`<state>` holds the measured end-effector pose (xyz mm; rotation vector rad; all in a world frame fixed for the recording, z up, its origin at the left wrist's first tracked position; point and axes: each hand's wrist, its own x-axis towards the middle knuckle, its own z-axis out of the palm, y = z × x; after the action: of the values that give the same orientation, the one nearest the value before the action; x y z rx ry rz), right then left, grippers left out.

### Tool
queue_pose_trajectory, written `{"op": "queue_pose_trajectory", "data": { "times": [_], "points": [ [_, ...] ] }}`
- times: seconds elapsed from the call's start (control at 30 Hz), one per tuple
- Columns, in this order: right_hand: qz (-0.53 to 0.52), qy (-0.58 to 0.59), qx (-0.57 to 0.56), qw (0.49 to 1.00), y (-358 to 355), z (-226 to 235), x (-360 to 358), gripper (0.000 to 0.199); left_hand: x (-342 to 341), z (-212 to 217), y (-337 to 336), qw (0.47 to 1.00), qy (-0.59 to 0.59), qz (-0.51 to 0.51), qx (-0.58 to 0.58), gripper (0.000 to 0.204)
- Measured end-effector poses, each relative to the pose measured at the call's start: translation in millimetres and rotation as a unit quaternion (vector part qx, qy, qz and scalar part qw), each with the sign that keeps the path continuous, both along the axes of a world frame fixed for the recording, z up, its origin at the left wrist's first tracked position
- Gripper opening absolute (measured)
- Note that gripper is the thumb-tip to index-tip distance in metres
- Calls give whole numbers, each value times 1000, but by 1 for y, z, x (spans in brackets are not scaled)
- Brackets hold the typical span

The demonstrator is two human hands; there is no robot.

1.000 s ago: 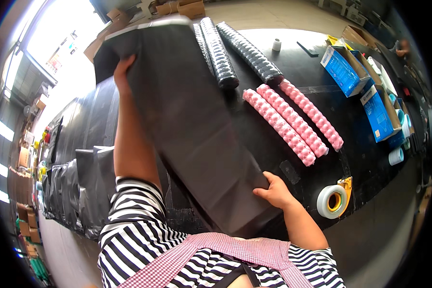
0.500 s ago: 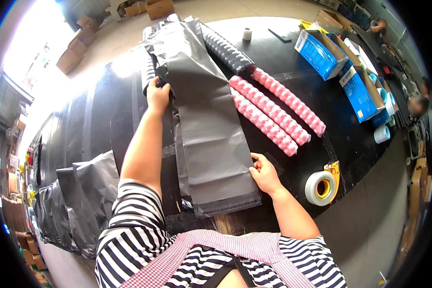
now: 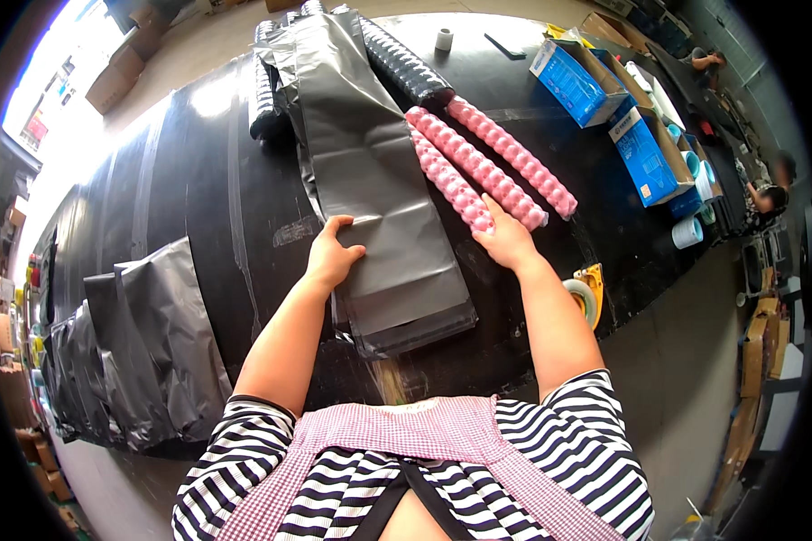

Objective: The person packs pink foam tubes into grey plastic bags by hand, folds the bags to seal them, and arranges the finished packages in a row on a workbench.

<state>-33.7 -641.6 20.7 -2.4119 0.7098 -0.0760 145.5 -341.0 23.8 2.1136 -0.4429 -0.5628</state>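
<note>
A long dark grey plastic mailing bag (image 3: pixel 383 225) lies lengthwise before me on the black table. My left hand (image 3: pixel 334 257) rests on its left edge, thumb and forefinger spread apart. Beside the bag's right edge lie several things: three pink bubble-wrapped rolls, slanting toward me. My right hand (image 3: pixel 507 236) has its fingers around the near end of the leftmost pink roll (image 3: pixel 447 180), which partly hides that end. The middle pink roll (image 3: pixel 483 167) and the right pink roll (image 3: pixel 519 162) lie alongside. Black bubble-wrapped rolls (image 3: pixel 410 68) reach past the bag's far end.
More grey bags (image 3: pixel 167 334) hang over the table's left edge. A tape dispenser (image 3: pixel 588 293) stands by my right forearm. Blue cardboard boxes (image 3: pixel 650 158) and tape rolls (image 3: pixel 687 233) sit at the right. A white roll (image 3: pixel 444 40) is at the far side; other people are beyond.
My left hand has come back toward me along the bag's left edge. My right hand has left the bag's near right edge and moved forward to the pink roll. The view has shifted.
</note>
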Motion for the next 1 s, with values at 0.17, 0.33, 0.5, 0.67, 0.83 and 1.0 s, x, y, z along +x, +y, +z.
{"op": "queue_pose_trajectory", "data": {
  "times": [0.17, 0.33, 0.5, 0.67, 0.83, 1.0],
  "points": [
    [-49, -101, 598, 793, 39, 17, -59, 46, -56, -2, 39, 1000, -28, 11, -4, 62],
    [-73, -145, 707, 688, 85, 1, -142, 39, -114, 5, 68, 997, -19, 13, 69, 62],
    [-104, -158, 777, 601, 98, -26, -186, 47, -154, 12, 77, 917, -373, -104, 95, 46],
    [-84, -166, 808, 559, 98, -37, -187, 50, -196, 20, 84, 879, -262, -387, 96, 46],
    [-94, -183, 824, 528, 98, -44, -190, 47, -217, 27, 78, 827, -294, -443, 181, 69],
    [-93, -188, 847, 488, 101, -45, -186, 49, -232, 5, 71, 783, -398, -426, 217, 34]
  ]
}}
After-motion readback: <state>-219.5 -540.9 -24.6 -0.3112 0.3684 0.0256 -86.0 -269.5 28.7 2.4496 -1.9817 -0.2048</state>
